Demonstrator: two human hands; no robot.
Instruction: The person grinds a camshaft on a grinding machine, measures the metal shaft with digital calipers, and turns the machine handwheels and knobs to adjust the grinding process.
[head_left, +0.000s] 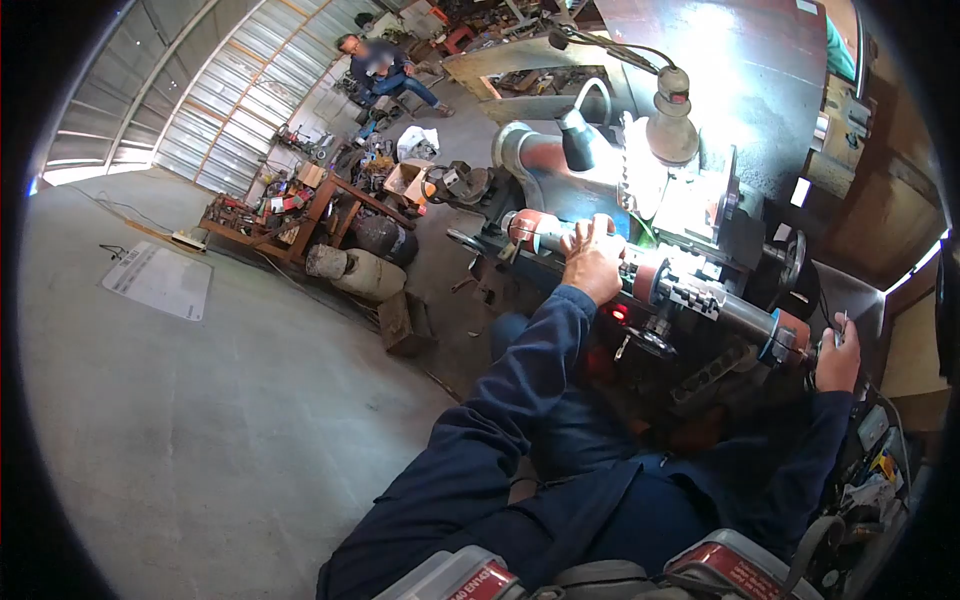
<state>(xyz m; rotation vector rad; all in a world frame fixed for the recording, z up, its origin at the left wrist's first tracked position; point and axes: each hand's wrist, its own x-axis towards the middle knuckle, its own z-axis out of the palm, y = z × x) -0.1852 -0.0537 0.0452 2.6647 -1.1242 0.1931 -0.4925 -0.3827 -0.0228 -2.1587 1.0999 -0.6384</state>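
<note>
A long machine with a metal shaft (742, 318) and orange-red collars (790, 335) runs across the right half of the view, brightly lit. On its top, between two collars, lies my left hand (595, 262), fingers curled over a part that the hand hides. My right hand (838, 355) is at the machine's right end, its fingers bent round a small part too small to make out. Below the shaft a red light (620, 313) glows beside a small handwheel (652, 340).
A lamp (577, 140) and a bell-shaped fixture (672, 130) stand behind the machine. A larger handwheel (793, 260) is at the right. A cluttered rack (325, 215), tank (375, 275) and wooden box (405, 323) stand left. A person (385, 70) sits far back.
</note>
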